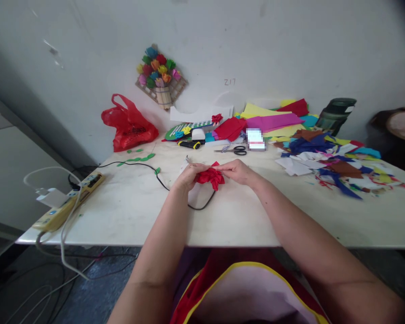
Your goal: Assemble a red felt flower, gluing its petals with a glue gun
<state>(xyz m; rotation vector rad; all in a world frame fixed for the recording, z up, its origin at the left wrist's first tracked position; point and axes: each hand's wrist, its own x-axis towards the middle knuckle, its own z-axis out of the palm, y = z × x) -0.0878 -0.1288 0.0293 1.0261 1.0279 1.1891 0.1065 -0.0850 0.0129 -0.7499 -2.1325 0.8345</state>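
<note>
A red handmade flower (212,177) with pointed petals is held over the white table between both hands. My left hand (191,174) is closed on its left side. At its upper right, my right hand (235,171) pinches a petal between thumb and fingertips. Partly hidden behind my left hand is a small whitish object with a pointed tip (185,162); its kind is unclear. A black cable (200,209) loops on the table below the flower. Beyond the hands lie black-handled scissors (238,150) and a yellow and black cutter knife (189,144).
Left on the table are a power strip (64,207) with a white charger (54,197) and a red plastic bag (130,126). Coloured sheets (273,121), a phone (255,139) and a dark bottle (337,114) stand toward the wall. Scraps (337,166) cover the right side.
</note>
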